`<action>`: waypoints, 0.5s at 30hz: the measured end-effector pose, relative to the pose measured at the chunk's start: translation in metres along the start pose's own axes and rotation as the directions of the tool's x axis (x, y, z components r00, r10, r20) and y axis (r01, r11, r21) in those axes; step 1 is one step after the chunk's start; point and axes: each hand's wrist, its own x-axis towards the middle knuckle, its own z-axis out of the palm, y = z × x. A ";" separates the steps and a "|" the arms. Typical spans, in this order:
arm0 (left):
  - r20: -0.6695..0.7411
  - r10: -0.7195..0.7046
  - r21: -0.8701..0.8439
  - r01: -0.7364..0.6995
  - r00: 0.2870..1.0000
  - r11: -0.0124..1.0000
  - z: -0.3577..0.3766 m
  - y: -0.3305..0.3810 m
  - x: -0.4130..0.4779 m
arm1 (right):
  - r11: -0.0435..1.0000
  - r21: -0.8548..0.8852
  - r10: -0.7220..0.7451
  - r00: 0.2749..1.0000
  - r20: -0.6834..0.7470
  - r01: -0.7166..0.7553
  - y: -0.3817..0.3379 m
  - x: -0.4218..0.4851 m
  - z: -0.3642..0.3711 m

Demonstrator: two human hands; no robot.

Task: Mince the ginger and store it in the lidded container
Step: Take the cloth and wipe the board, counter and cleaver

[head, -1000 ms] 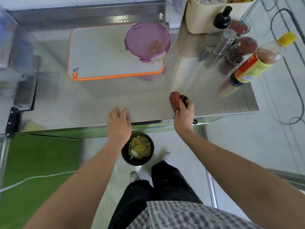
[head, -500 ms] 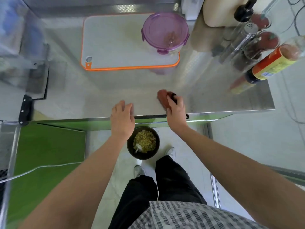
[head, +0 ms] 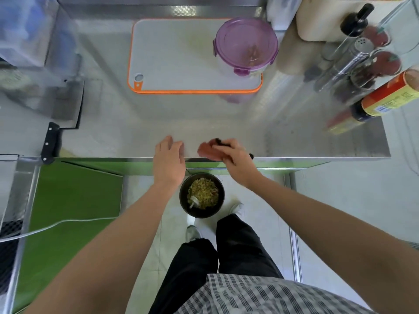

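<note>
A clear round container with a purple clip lid (head: pixel 246 45) stands shut on the right end of a white, orange-rimmed cutting board (head: pixel 176 60); brownish bits show inside it. My right hand (head: pixel 237 160) grips a red cloth (head: pixel 206 150) with a dark part, pressed on the steel counter (head: pixel 294 132) at its front edge. A hand's width to its left, my left hand (head: pixel 169 159) rests at that edge with relaxed fingers and holds nothing. Below both hands a black bin (head: pixel 201 196) with yellowish scraps sits on the floor.
A cleaver (head: pixel 65 109) with a black handle lies at the counter's left edge. Sauce bottles (head: pixel 385 98), a shaker and jars crowd the right back corner beside a beige tub (head: pixel 317 19). A green panel lies lower left.
My right hand has slid the red cloth leftward along the front edge, closer to my left hand. The left hand stays at the edge above the bin.
</note>
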 end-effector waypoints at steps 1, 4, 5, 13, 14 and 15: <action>-0.005 -0.009 0.027 0.009 1.000 1.000 0.000 -0.005 -0.001 | 0.998 0.004 0.055 0.995 -0.085 -0.055 0.004 0.007 -0.006; 0.025 -0.050 0.061 0.048 0.998 0.997 0.000 -0.016 -0.008 | 0.980 -0.055 0.176 0.964 -0.200 -0.190 0.002 0.009 -0.001; 0.043 -0.052 0.055 0.050 0.998 0.997 0.000 -0.019 -0.010 | 0.991 -0.061 0.114 0.987 -0.117 -0.122 -0.005 0.004 0.009; 0.102 -0.004 0.021 0.002 0.995 1.000 -0.006 -0.035 -0.020 | 0.994 -0.008 0.111 0.993 -0.027 -0.112 -0.027 -0.010 0.024; 0.112 0.002 0.027 -0.005 0.994 1.000 -0.006 -0.035 -0.021 | 0.998 0.022 0.064 0.997 0.048 -0.066 -0.030 -0.015 0.025; 0.121 0.006 0.036 -0.010 0.993 0.999 -0.006 -0.034 -0.022 | 0.998 0.048 0.046 0.998 0.040 -0.048 -0.031 -0.020 0.026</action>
